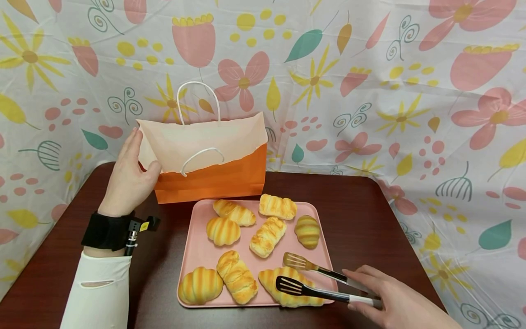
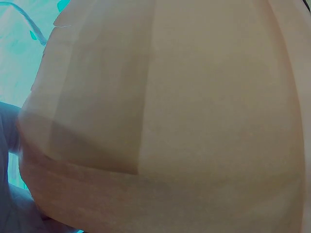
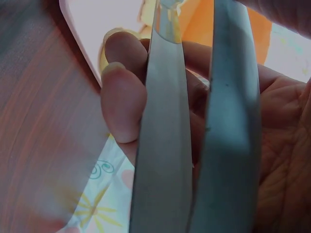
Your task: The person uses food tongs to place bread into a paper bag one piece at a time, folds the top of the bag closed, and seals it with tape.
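At the left side of an orange-and-cream paper bag (image 1: 213, 183), my left hand (image 1: 129, 176) touches the upper edge, fingers straight and thumb spread towards the front panel. The bag stands upright with its mouth spread and two white handles. Pale brown paper of the bag (image 2: 209, 107) fills the left wrist view. My right hand (image 1: 394, 292) grips a pair of metal tongs (image 1: 328, 295) with dark slotted heads. The heads are apart, over and beside a striped croissant (image 1: 273, 278) at the tray's front right. In the right wrist view, fingertips (image 3: 124, 104) lie against one tong arm.
A pink tray (image 1: 193, 256) in front of the bag bears several toy breads, among them a round roll (image 1: 199, 285), a twisted loaf (image 1: 237, 278) and a greenish-brown bun (image 1: 307, 232). Dark wooden table (image 1: 361, 219) lies beneath; a flowered cloth (image 1: 320, 114) hangs behind.
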The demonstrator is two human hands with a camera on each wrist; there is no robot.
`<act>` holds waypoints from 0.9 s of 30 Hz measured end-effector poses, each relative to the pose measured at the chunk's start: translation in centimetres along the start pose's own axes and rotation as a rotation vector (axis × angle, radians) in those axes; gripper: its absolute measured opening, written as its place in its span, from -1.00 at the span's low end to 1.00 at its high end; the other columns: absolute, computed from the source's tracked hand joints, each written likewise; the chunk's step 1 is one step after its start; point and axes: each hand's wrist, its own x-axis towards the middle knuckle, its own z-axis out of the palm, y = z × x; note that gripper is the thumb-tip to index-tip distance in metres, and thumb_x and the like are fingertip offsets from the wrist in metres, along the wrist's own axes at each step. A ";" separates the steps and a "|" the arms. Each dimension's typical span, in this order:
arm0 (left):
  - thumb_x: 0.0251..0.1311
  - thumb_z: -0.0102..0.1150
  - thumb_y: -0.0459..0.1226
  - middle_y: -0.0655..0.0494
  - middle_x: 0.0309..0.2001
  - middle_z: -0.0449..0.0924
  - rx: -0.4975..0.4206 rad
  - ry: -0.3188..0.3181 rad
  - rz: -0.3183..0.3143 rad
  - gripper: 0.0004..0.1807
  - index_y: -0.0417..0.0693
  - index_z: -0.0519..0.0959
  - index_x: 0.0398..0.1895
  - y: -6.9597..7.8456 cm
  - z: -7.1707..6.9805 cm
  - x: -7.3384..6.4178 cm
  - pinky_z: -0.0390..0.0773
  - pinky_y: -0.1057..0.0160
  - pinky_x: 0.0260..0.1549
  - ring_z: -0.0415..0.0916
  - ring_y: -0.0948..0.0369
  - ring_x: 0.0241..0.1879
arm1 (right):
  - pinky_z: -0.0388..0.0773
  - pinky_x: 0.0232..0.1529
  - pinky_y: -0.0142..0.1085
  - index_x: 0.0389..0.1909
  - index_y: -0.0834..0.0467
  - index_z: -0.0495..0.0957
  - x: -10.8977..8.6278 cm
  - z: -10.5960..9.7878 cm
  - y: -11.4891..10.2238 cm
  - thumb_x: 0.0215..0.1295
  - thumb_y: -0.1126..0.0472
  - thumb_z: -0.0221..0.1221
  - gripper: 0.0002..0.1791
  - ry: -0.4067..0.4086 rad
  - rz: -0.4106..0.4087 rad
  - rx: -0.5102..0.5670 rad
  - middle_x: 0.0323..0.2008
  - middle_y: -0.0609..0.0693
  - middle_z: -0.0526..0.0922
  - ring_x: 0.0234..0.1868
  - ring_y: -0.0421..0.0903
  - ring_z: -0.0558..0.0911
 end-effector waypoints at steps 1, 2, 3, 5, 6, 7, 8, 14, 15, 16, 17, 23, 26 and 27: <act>0.28 -0.08 -0.22 0.02 0.68 -0.22 0.000 0.000 0.000 -0.12 -0.01 -0.12 0.67 0.0 0.0 0.0 -0.03 -0.28 0.54 -0.14 -0.08 0.64 | 0.53 -0.31 -0.46 0.43 -0.16 0.41 0.0 0.0 0.0 0.33 -0.35 0.13 -0.30 -0.008 0.004 0.009 0.17 -0.14 0.50 -0.08 -0.48 0.52; 0.28 -0.08 -0.22 0.02 0.68 -0.23 -0.001 0.000 0.000 -0.12 -0.02 -0.12 0.67 0.0 0.0 0.0 -0.03 -0.28 0.54 -0.14 -0.08 0.64 | 0.52 -0.32 -0.46 0.44 -0.16 0.41 0.0 0.0 0.0 0.33 -0.35 0.13 -0.28 -0.017 0.012 0.015 0.19 -0.13 0.50 -0.08 -0.47 0.52; 0.28 -0.09 -0.22 0.02 0.68 -0.23 -0.001 0.000 -0.001 -0.12 -0.02 -0.12 0.67 0.0 0.0 0.0 -0.02 -0.28 0.53 -0.14 -0.09 0.64 | 0.53 -0.32 -0.45 0.45 -0.15 0.40 0.0 0.0 0.1 0.32 -0.35 0.13 -0.27 -0.026 0.018 0.020 0.21 -0.09 0.49 -0.07 -0.44 0.54; 0.28 -0.09 -0.22 0.03 0.68 -0.23 -0.001 0.000 -0.002 -0.12 -0.02 -0.12 0.67 0.0 0.1 0.0 -0.02 -0.28 0.53 -0.14 -0.09 0.64 | 0.54 -0.30 -0.44 0.46 -0.14 0.39 -0.1 0.0 0.2 0.31 -0.36 0.15 -0.25 -0.045 0.034 0.030 0.27 -0.01 0.48 0.00 -0.32 0.59; 0.28 -0.09 -0.22 0.04 0.68 -0.24 -0.001 0.000 -0.004 -0.12 -0.01 -0.12 0.67 0.0 0.1 0.1 -0.02 -0.28 0.53 -0.14 -0.09 0.64 | 0.56 -0.29 -0.43 0.46 -0.14 0.38 -0.1 0.0 0.3 0.30 -0.36 0.15 -0.24 -0.053 0.046 0.030 0.31 0.05 0.46 0.07 -0.22 0.62; 0.28 -0.09 -0.22 0.04 0.68 -0.24 0.000 -0.002 -0.006 -0.12 -0.01 -0.12 0.67 -0.1 0.1 0.1 -0.02 -0.28 0.53 -0.14 -0.09 0.64 | 0.57 -0.27 -0.42 0.47 -0.14 0.38 -0.1 -0.1 0.3 0.29 -0.36 0.16 -0.23 -0.059 0.056 0.030 0.34 0.11 0.45 0.13 -0.11 0.63; 0.28 -0.09 -0.22 0.03 0.68 -0.24 0.002 -0.002 -0.007 -0.12 -0.02 -0.12 0.67 -0.1 0.1 0.1 -0.02 -0.28 0.53 -0.14 -0.09 0.64 | 0.59 -0.25 -0.41 0.47 -0.14 0.38 0.0 -0.1 0.4 0.28 -0.37 0.17 -0.22 -0.063 0.064 0.028 0.36 0.17 0.44 0.18 0.02 0.62; 0.29 -0.10 -0.23 -0.03 0.68 -0.25 0.002 -0.011 -0.011 -0.12 -0.06 -0.14 0.67 -0.1 0.2 0.2 -0.06 -0.28 0.54 -0.17 -0.13 0.64 | 0.66 -0.12 -0.22 0.42 -0.21 0.43 0.2 -0.1 0.2 0.25 -0.41 0.14 -0.25 -0.057 0.093 -0.024 0.37 0.20 0.48 0.30 0.29 0.53; 0.29 -0.10 -0.23 -0.02 0.68 -0.26 0.002 -0.011 -0.011 -0.12 -0.06 -0.14 0.67 -0.1 0.2 0.2 -0.06 -0.28 0.54 -0.17 -0.13 0.64 | 0.67 -0.10 -0.19 0.40 -0.23 0.45 0.3 -0.1 0.2 0.24 -0.43 0.14 -0.26 -0.053 0.096 -0.037 0.36 0.15 0.50 0.31 0.29 0.53; 0.29 -0.10 -0.23 -0.01 0.68 -0.25 0.004 -0.010 -0.011 -0.12 -0.05 -0.14 0.67 -0.1 0.2 0.2 -0.06 -0.28 0.54 -0.16 -0.12 0.64 | 0.67 -0.08 -0.16 0.39 -0.24 0.46 0.3 -0.1 0.1 0.24 -0.43 0.13 -0.28 -0.044 0.086 -0.053 0.34 0.12 0.53 0.31 0.28 0.53; 0.29 -0.10 -0.23 0.00 0.68 -0.25 0.005 -0.009 -0.010 -0.13 -0.05 -0.13 0.67 -0.1 0.2 0.1 -0.05 -0.28 0.54 -0.16 -0.11 0.64 | 0.67 -0.08 -0.15 0.37 -0.25 0.48 0.3 -0.1 0.1 0.23 -0.44 0.13 -0.29 -0.037 0.080 -0.065 0.32 0.08 0.55 0.31 0.27 0.54; 0.30 -0.09 -0.22 -0.02 0.68 -0.23 0.000 -0.007 -0.003 -0.13 -0.05 -0.12 0.67 -0.1 0.1 0.1 -0.03 -0.28 0.54 -0.16 -0.10 0.64 | 0.65 -0.14 -0.30 0.28 -0.38 0.50 0.6 -0.1 0.0 0.20 -0.47 0.11 -0.36 0.008 0.005 -0.106 0.16 -0.22 0.63 0.14 -0.12 0.66; 0.30 -0.09 -0.21 -0.01 0.68 -0.22 0.002 -0.005 0.001 -0.13 -0.05 -0.12 0.67 -0.1 0.1 0.0 -0.03 -0.28 0.54 -0.15 -0.10 0.64 | 0.59 -0.23 -0.39 0.25 -0.38 0.52 0.8 -0.1 -0.2 0.25 -0.42 0.10 -0.43 0.034 -0.060 -0.088 0.00 -0.39 0.63 -0.06 -0.40 0.60; 0.30 -0.09 -0.21 -0.01 0.68 -0.22 0.002 -0.002 0.003 -0.13 -0.04 -0.12 0.67 0.0 0.1 0.0 -0.03 -0.28 0.54 -0.15 -0.09 0.64 | 0.56 -0.27 -0.41 0.24 -0.37 0.53 0.8 -0.1 -0.3 0.26 -0.40 0.11 -0.46 0.041 -0.082 -0.077 -0.06 -0.43 0.61 -0.12 -0.48 0.55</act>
